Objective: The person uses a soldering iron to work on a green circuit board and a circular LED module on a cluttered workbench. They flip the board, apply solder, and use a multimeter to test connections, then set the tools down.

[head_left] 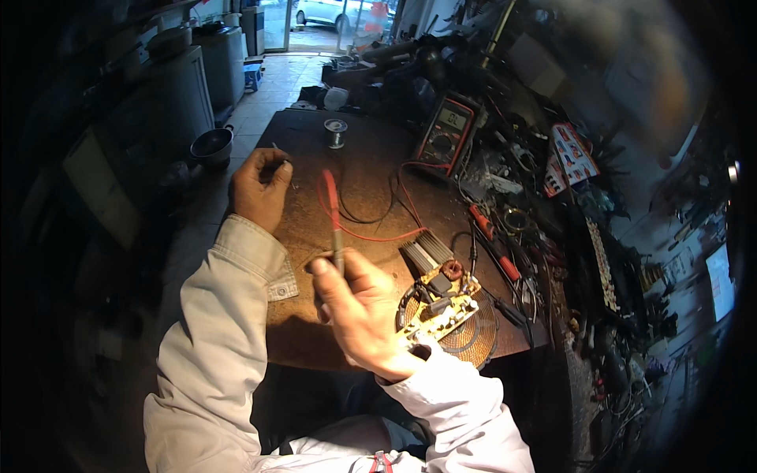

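Observation:
My right hand (pixel 363 307) is closed around the multimeter test probe (pixel 337 236), with its red end pointing up and a thin red lead looping from it. Over the table's left side, my left hand (pixel 260 189) is pinched closed; a small dark bit shows at its fingertips, too small to name. Right of my right hand lies a circuit board (pixel 441 315) with a finned heat sink (pixel 426 252) and a copper toroid (pixel 452 270). Partly beneath the board is a flat round wound coil (pixel 479 335). The red lead runs to the multimeter (pixel 448 138) farther back.
A solder spool (pixel 335 134) stands near the brown table's (pixel 307 339) far edge. Red-handled tools (pixel 505 264) and tangled cables crowd the right side. Beyond them are heaped parts and a printed card (pixel 572 158). A dark pot (pixel 213 146) is on the floor at left.

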`<state>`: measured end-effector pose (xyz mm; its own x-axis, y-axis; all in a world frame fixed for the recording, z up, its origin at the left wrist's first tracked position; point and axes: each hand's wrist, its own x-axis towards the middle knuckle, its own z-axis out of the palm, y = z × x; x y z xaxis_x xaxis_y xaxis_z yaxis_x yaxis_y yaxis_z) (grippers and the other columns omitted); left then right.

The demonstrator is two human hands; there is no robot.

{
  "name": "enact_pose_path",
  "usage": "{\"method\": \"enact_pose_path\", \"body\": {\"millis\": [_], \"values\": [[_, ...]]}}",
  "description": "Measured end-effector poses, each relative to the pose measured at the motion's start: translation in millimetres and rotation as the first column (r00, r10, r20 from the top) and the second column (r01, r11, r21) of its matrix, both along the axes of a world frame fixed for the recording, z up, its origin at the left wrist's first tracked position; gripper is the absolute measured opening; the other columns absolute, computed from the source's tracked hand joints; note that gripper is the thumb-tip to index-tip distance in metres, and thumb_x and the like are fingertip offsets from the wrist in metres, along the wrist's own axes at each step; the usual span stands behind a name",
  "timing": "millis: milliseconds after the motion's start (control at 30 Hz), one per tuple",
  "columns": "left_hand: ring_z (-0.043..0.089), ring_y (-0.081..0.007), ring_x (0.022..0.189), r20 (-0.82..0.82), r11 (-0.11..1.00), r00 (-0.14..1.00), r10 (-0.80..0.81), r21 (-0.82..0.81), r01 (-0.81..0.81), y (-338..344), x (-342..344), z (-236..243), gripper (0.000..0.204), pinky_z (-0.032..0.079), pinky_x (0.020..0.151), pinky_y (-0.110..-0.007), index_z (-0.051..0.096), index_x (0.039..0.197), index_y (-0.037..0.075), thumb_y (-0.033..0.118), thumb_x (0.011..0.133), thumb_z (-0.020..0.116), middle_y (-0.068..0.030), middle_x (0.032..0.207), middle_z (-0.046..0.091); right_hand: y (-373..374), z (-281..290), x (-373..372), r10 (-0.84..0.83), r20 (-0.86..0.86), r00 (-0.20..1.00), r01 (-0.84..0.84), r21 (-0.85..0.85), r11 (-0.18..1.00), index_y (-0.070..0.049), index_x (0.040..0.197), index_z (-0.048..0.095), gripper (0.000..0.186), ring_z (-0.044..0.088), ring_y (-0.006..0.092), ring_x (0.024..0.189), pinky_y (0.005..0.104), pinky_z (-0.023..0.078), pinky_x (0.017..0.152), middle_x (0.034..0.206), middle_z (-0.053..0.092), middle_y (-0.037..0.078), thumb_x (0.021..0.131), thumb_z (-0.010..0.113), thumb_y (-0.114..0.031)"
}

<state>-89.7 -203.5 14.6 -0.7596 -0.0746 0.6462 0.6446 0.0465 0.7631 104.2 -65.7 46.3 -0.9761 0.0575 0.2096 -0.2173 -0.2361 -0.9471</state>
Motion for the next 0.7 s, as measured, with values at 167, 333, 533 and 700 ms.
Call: {"method": "enact_pose_path", "body": {"millis": [167, 333, 533, 700], "values": [[0.061, -0.0093, 0.081, 0.012, 0.998, 0.999, -0.044, 0.049, 0.043, -18.8, -4.1, 0.0, 0.012, 0.051, 0.076, -0.025, 0.066, 0.101, 0.000, 0.003, 0.090, 0.070, -0.0016, 0.092, 0.067, -3.4, -19.9, -2.8, 0.057, -0.535, 0.843, 0.341, 0.613, 0.712, -0.003, 0.084, 0.053, 0.015, 0.057, 0.0359, 0.058, 0.0446, 0.044, 0.052, 0.070, 0.053, 0.015, 0.087, 0.068, -0.006], [0.061, -0.0105, 0.082, -0.001, 0.993, 0.998, 0.067, -0.095, -0.066, -11.9, -2.3, -2.0, 0.012, 0.052, 0.078, -0.026, 0.065, 0.101, -0.001, 0.002, 0.090, 0.069, -0.0034, 0.091, 0.066, 26.1, -37.5, -31.0, 0.245, -0.663, 0.708, 0.572, 0.741, 0.351, -0.006, 0.083, 0.054, 0.019, 0.060, 0.0271, 0.056, 0.0376, 0.049, 0.048, 0.073, 0.054, 0.009, 0.084, 0.072, -0.013], [0.061, -0.0109, 0.082, 0.043, 0.984, 0.990, 0.131, -0.125, -0.125, -5.5, 8.0, 9.5, 0.011, 0.051, 0.077, -0.026, 0.064, 0.101, -0.001, 0.000, 0.090, 0.066, -0.0043, 0.089, 0.065, 65.2, -26.7, -82.3, 0.227, -0.728, 0.647, 0.638, 0.680, 0.362, -0.004, 0.082, 0.056, 0.016, 0.062, 0.0237, 0.057, 0.0358, 0.050, 0.048, 0.071, 0.057, 0.009, 0.087, 0.068, -0.013], [0.060, -0.0086, 0.079, 0.035, 0.990, 0.999, 0.030, -0.135, -0.025, -2.3, 13.0, 7.2, 0.013, 0.051, 0.069, -0.024, 0.064, 0.104, 0.000, -0.001, 0.091, 0.064, -0.0048, 0.095, 0.064, 67.2, -15.3, -90.3, -0.113, 0.000, 0.994, 0.111, 0.190, 0.976, -0.005, 0.082, 0.058, 0.026, 0.046, 0.0103, 0.046, 0.0280, 0.038, 0.042, 0.054, 0.045, -0.002, 0.099, 0.063, -0.024]]}}
